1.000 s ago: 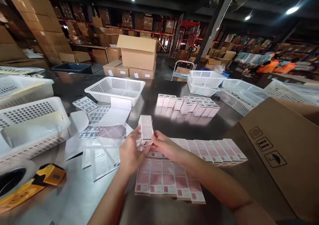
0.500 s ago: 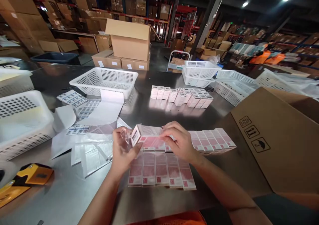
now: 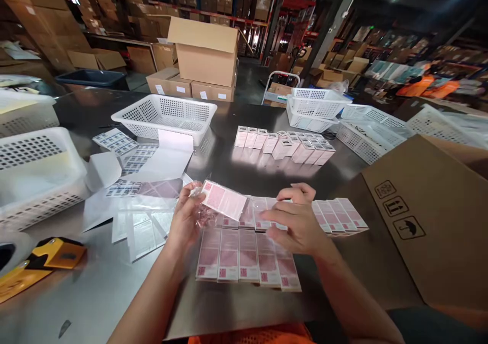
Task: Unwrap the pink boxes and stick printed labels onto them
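Note:
My left hand [image 3: 186,212] grips a small pink-and-white box [image 3: 224,199] by its left end, with crumpled clear plastic film [image 3: 206,216] bunched under the fingers. The box is tilted, its printed face toward me. To the right of it, my right hand [image 3: 295,219] is apart from the box, fingers spread and holding nothing. Below both hands lies a row of flat pink boxes [image 3: 247,257] side by side. A second row [image 3: 339,216] lies behind, partly hidden by my right hand. Farther back, a cluster of similar boxes [image 3: 282,143] stands upright.
Label sheets [image 3: 116,142] and white backing paper [image 3: 168,161] lie to the left, near a white basket [image 3: 165,115]. A yellow tape dispenser [image 3: 53,260] sits at the left front. At right stands a large carton [image 3: 427,222]; stacked white baskets [image 3: 314,107] are at the back.
My right hand has let go of the box and drawn away to the right, its fingers opening. The box in my left hand has turned, showing a different face. The view has shifted slightly.

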Demonstrator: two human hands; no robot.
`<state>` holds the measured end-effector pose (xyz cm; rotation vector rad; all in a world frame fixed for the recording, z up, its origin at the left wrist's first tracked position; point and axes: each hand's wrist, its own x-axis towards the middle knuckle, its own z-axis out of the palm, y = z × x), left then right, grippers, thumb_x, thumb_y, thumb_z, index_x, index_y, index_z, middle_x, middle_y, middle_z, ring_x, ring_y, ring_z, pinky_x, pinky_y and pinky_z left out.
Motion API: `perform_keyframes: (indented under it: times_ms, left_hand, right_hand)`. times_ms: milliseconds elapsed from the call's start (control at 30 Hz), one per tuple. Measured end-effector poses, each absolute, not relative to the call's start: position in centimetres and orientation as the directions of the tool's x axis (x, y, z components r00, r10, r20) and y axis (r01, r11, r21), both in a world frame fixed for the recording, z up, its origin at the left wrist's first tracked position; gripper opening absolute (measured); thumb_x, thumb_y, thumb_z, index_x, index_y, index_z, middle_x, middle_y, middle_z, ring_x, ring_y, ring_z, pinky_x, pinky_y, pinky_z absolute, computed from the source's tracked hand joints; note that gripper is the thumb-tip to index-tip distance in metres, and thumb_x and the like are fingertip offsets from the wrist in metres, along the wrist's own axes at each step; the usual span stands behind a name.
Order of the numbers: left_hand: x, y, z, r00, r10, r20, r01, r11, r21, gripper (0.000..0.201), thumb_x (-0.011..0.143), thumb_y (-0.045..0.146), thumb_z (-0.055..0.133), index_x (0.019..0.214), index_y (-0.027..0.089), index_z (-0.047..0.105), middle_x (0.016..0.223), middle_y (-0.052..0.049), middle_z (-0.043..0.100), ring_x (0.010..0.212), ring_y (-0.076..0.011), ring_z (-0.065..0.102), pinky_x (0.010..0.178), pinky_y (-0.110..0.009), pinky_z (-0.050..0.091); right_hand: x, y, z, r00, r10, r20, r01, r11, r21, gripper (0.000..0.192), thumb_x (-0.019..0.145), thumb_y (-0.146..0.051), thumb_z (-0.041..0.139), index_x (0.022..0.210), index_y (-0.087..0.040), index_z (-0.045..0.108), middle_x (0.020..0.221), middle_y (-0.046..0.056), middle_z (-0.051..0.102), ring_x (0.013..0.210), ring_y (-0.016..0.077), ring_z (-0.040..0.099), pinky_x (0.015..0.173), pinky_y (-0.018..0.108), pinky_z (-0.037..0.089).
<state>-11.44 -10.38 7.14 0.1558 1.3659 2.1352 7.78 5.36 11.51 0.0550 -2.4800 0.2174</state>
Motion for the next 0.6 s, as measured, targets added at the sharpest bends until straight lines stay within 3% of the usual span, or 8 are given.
perform_keyframes:
  times_ms: [100, 267, 333, 433, 600]
  left_hand:
    - [-10.8, -10.0, 6.6, -0.832, 0.538, -0.135, -0.379, -0.373, 0.847, 0.043, 0.062, 0.039, 0.083, 0.089, 0.022, 0.054, 0.075, 0.006, 0.058, 0.047, -0.006, 0.049, 0.035, -0.017, 0.037]
    - [-10.5, -9.8, 5.4, -0.93, 0.367, -0.007, -0.178, -0.433, 0.884, 0.042, 0.067, 0.04, 0.083, 0.087, 0.02, 0.053, 0.082, 0.003, 0.063, 0.059, -0.0084, 0.058, 0.043, -0.018, 0.045]
    - [-10.4, -9.8, 5.2, -0.96, 0.28, 0.0, -0.121, -0.416, 0.901, 0.039, 0.069, 0.038, 0.082, 0.087, 0.021, 0.051, 0.081, 0.002, 0.063, 0.064, -0.0103, 0.062, 0.044, -0.017, 0.044]
    - [-10.4, -9.8, 5.4, -0.983, 0.182, 0.013, -0.065, -0.414, 0.908, 0.037, 0.07, 0.033, 0.079, 0.087, 0.023, 0.048, 0.076, 0.004, 0.06, 0.066, -0.0105, 0.062, 0.045, -0.016, 0.043]
    - [-12.2, -10.5, 6.5, -0.981, 0.185, -0.05, -0.139, -0.507, 0.851, 0.036, 0.06, 0.024, 0.076, 0.076, 0.023, 0.044, 0.06, 0.009, 0.045, 0.051, -0.007, 0.046, 0.042, -0.018, 0.031]
  right_hand:
    - [6.8, 4.1, 10.2, -0.823, 0.194, 0.533, 0.119, 0.978, -0.172, 0.024, 0.094, -0.041, 0.056, 0.081, -0.027, 0.069, 0.065, -0.001, 0.063, 0.089, 0.0232, 0.055, 0.095, 0.052, 0.022]
    - [5.2, 2.1, 8.2, -0.831, 0.434, 0.347, 0.302, 0.877, -0.375, 0.035, 0.095, -0.051, 0.053, 0.08, -0.021, 0.063, 0.086, 0.004, 0.064, 0.095, 0.0249, 0.052, 0.09, 0.049, 0.028]
    - [4.8, 1.8, 7.4, -0.829, 0.488, 0.274, 0.305, 0.805, -0.508, 0.033, 0.092, -0.054, 0.057, 0.087, -0.022, 0.061, 0.093, 0.005, 0.063, 0.098, 0.0257, 0.052, 0.089, 0.047, 0.033]
    - [4.0, 1.8, 6.5, -0.763, 0.585, 0.275, 0.247, 0.657, -0.712, 0.039, 0.082, -0.056, 0.068, 0.101, -0.024, 0.058, 0.103, 0.006, 0.06, 0.104, 0.0264, 0.054, 0.091, 0.045, 0.039]
    - [4.5, 3.8, 7.5, -0.555, 0.756, 0.349, -0.002, 0.418, -0.908, 0.047, 0.069, -0.06, 0.074, 0.098, -0.025, 0.061, 0.106, 0.006, 0.06, 0.104, 0.0266, 0.059, 0.092, 0.043, 0.048]
